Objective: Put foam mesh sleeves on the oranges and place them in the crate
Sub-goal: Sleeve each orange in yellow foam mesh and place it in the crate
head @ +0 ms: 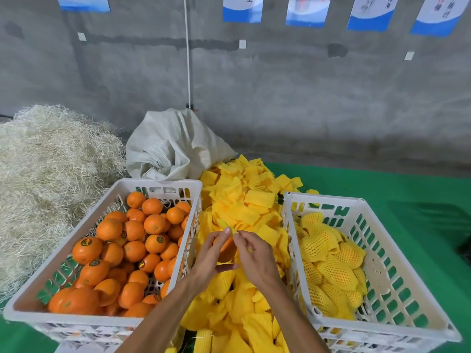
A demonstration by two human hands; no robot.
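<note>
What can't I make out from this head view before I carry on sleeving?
- Held orange: mostly hidden by both hands, left hand, right hand; how far the sleeve is on cannot be told.
- Right crate: near corner cut off by the bottom edge.
- Wall posters: cut off by the top edge.

My left hand [211, 253] cups a bare orange [225, 248], fingers curled round it. My right hand [254, 253] pinches a yellow foam sleeve [233, 231] at the top of that orange. Loose sleeve pile [244, 200] directly under and beyond both hands. White crate [158, 183] of bare oranges just left of my left hand. Second white crate [328, 200] holding sleeved oranges [331, 266] just right of my right hand.
</note>
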